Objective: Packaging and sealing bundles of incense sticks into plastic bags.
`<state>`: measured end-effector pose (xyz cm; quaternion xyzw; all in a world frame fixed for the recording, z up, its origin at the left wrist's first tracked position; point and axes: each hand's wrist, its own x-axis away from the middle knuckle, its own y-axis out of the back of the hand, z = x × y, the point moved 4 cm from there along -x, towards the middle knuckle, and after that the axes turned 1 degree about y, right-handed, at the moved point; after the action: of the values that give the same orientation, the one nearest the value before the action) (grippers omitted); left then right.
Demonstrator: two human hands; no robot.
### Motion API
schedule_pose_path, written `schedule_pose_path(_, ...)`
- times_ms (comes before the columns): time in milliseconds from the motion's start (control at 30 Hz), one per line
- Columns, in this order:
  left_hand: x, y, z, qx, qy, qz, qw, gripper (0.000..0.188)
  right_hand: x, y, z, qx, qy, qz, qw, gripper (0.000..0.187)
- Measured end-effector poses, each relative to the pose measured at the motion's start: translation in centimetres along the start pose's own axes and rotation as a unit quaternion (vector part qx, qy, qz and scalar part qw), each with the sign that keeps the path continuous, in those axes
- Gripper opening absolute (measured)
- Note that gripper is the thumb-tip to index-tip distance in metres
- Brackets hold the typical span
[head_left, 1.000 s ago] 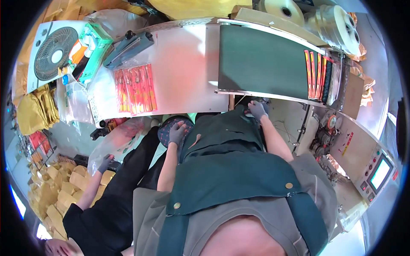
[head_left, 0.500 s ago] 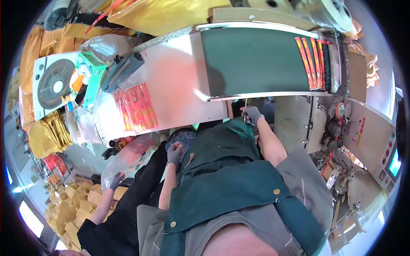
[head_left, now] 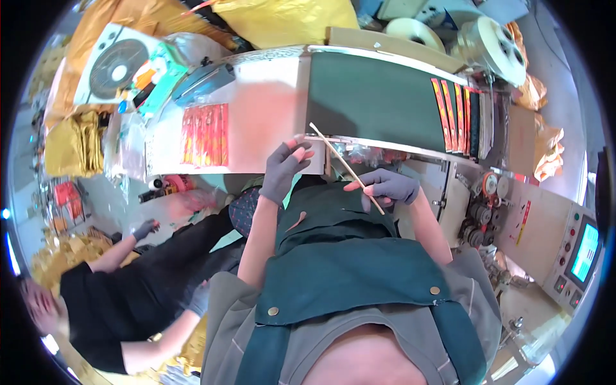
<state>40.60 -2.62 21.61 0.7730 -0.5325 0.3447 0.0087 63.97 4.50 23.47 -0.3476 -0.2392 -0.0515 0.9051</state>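
My right hand (head_left: 393, 186), in a grey glove with bare fingertips, pinches a thin pale wooden stick (head_left: 340, 159) that looks like a chopstick. The stick slants up and left over the near edge of the green conveyor belt (head_left: 378, 96). My left hand (head_left: 282, 172), gloved the same way, is raised left of the stick. Its fingers are apart and hold nothing, and a gap separates them from the stick. Slim red and yellow packets (head_left: 453, 115) lie side by side at the belt's right end. A bundle of similar packets (head_left: 205, 135) rests on the white tabletop (head_left: 266, 115).
At my left, a co-worker in black (head_left: 147, 301) leans close. A fan (head_left: 119, 64) and a green basket (head_left: 168, 74) stand at the back left. Large film rolls (head_left: 491, 51) sit behind the belt. Machine rollers (head_left: 481, 208) and a control panel (head_left: 582, 250) are at my right.
Both my hands have risen toward the belt's near edge, the right one bringing the wooden stick into plain view. My left hand has opened. The co-worker has shifted further into view.
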Motion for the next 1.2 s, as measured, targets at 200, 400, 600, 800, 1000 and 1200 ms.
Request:
schedule_pose_path(200,6.1,-1.8,-5.3,0.102,-0.178,-0.019,0.979,0.038,-1.5,-4.7,4.2,0.113,0.024,0.081,0.99,0.041)
schedule_pose_path(400,12.2,-0.1,-2.5,0.124,-0.198,-0.08,0.969,0.038,-3.3,-8.6,4.2,0.169,0.014,0.072,0.983,0.043)
schedule_pose_path(600,16.3,3.9,0.7,0.339,-0.219,-0.197,0.893,0.017,-5.4,-12.1,4.4,0.083,0.117,0.073,0.987,0.051)
schedule_pose_path(800,14.3,4.9,2.4,0.459,-0.244,-0.058,0.852,0.02,-6.7,-14.2,6.8,0.226,0.346,-0.069,0.908,0.03)
schedule_pose_path(1000,13.0,2.9,3.2,0.33,-0.094,0.003,0.939,0.049,-3.0,-14.9,15.9,0.351,0.547,-0.233,0.723,0.027)
schedule_pose_path(1200,10.4,4.5,3.1,0.307,-0.058,-0.09,0.946,0.044,8.8,-16.2,26.8,0.402,0.847,-0.278,0.211,0.043)
